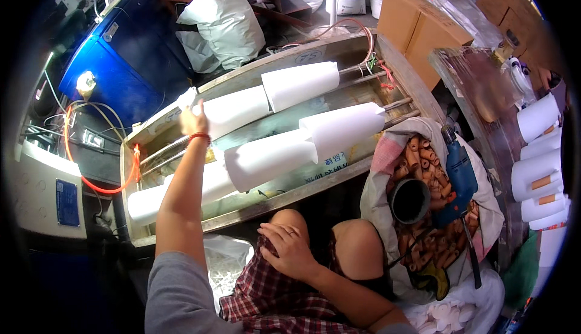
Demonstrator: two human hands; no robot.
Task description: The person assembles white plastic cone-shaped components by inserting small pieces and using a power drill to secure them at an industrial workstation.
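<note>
My left hand (195, 122) reaches over the long wooden trough and is closed at the left end of a white cylinder (236, 111) in the back row. A small crumpled white piece (188, 97) shows just above its fingers; bright glare blurs what they grip. Another white cylinder (301, 85) follows on the same rods. In the front row lie several more, among them a white cylinder (272, 159) and one farther right (342, 129). Fingers spread flat, my right hand (292, 252) rests on my knee, holding nothing.
To the right, a sack (378, 195) of orange-brown tubes holds a blue power drill (461, 179) and a dark cup (410, 201). Beyond stand a cardboard box (417, 34) and a tilted board (478, 85). A blue bin (112, 70) and orange hose (100, 187) are left.
</note>
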